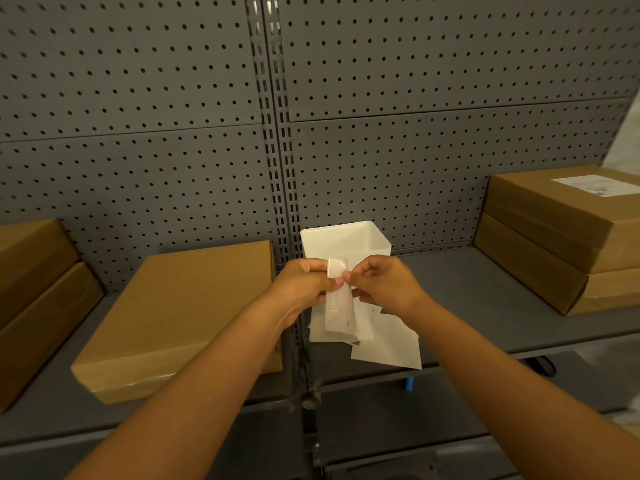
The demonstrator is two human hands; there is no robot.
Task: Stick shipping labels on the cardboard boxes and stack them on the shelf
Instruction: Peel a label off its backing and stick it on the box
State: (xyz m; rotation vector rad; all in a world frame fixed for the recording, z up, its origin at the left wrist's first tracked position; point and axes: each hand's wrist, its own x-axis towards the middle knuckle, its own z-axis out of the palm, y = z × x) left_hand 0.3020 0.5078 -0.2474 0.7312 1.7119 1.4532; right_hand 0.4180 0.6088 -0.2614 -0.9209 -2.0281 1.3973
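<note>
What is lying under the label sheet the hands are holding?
Loose white sheets lie on the grey shelf below the label sheet that the left hand and right hand pinch. How many are stacked is hidden.

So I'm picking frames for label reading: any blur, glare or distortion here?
Head view: wide-angle lens bows the pegboard and shelf lines; glare whitens the label sheet pinched by left hand and right hand, print illegible; the stuck label on the right stack is blurred at the frame edge; lighting dim and even.
</note>
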